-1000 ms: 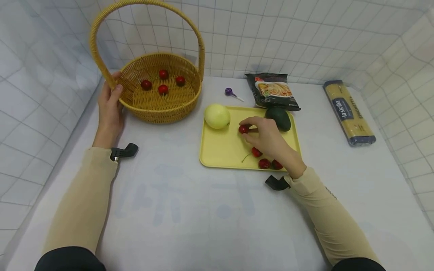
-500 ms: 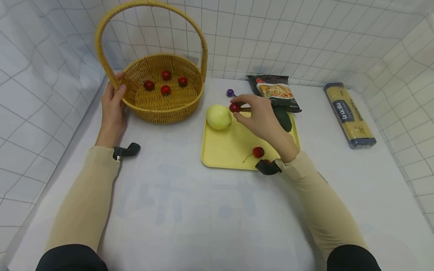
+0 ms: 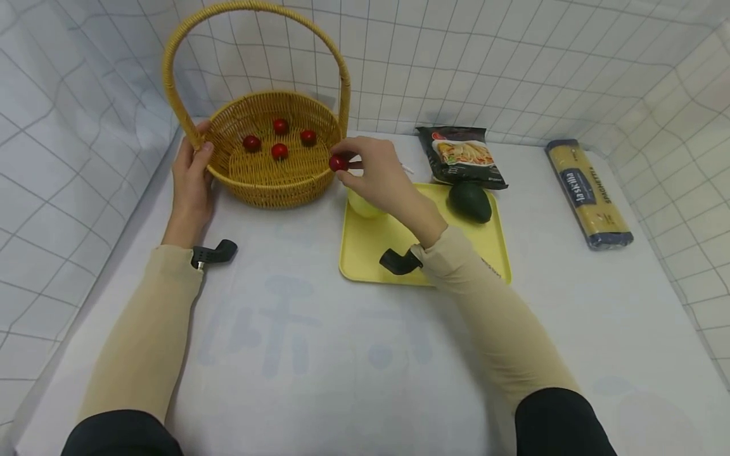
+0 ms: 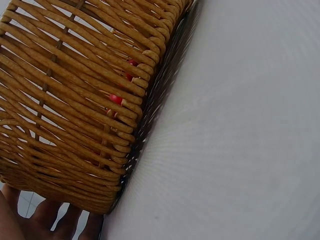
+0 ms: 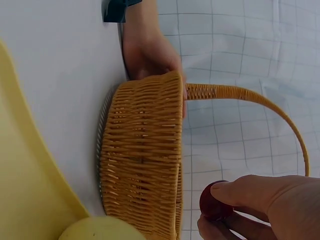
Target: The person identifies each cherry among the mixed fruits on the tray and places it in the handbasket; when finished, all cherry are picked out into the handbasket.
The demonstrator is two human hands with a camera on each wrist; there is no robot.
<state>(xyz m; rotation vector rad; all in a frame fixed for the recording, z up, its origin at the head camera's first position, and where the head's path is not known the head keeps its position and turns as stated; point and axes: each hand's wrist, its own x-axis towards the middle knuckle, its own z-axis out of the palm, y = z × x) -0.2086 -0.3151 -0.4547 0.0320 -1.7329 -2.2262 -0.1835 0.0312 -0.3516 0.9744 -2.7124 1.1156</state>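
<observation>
My right hand [image 3: 381, 174] pinches a dark red cherry [image 3: 338, 163] between thumb and fingertips, just off the right rim of the wicker basket [image 3: 274, 188]. In the right wrist view that cherry [image 5: 215, 201] is higher than the basket's rim. My left hand [image 3: 191, 190] grips the basket's left side where the tall handle [image 3: 171, 76] meets it, thumb over the rim and fingers outside. Several red cherries [image 3: 279, 151] lie spread on the basket floor. Beneath my right arm is a yellow tray [image 3: 365, 256], with a yellow-green round fruit [image 3: 363, 207] partly hidden and an avocado [image 3: 470, 202].
Behind the tray lies a black noodle packet [image 3: 462, 155]. A lollipop stick [image 3: 407, 168] pokes out beside my right hand, its head hidden. A spaghetti pack [image 3: 587, 193] lies far right. Gridded white sheets [image 3: 433, 69] rise behind and at both sides.
Carrying the cherry, my right hand has risen from the tray and moved left to the basket. My forearm now covers the cherries seen earlier on the tray. My left hand keeps its grip.
</observation>
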